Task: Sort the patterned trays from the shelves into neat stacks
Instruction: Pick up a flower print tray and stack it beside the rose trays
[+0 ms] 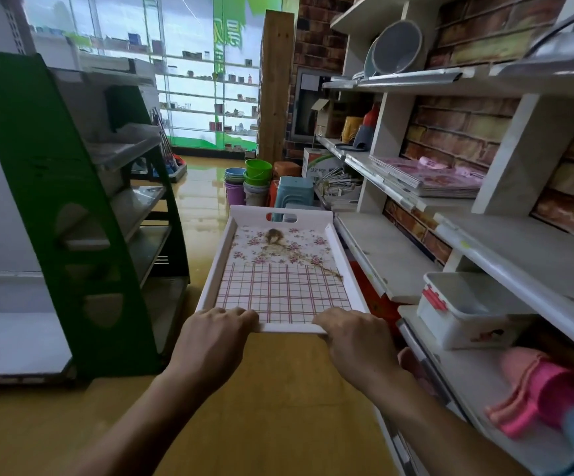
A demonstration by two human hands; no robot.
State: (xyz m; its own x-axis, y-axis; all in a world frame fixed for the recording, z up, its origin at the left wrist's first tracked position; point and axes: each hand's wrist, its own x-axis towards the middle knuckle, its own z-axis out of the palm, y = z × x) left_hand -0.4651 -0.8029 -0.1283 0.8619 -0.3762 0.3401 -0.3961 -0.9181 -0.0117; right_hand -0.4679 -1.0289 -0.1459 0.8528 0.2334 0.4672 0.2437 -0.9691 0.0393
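Observation:
I hold a white patterned tray level in the aisle, a little below chest height. Its base shows pink flowers at the far end and a red check grid at the near end, and a handle slot is cut in the far wall. My left hand grips the near rim at its left corner. My right hand grips the same rim at its right corner. A stack of pink patterned trays lies on a middle shelf to the right, beyond the held tray.
White shelving runs along the right, carrying a white lidded box, pink plastic items and round basins. A green rack stands left. Buckets and stools sit on the yellow floor ahead.

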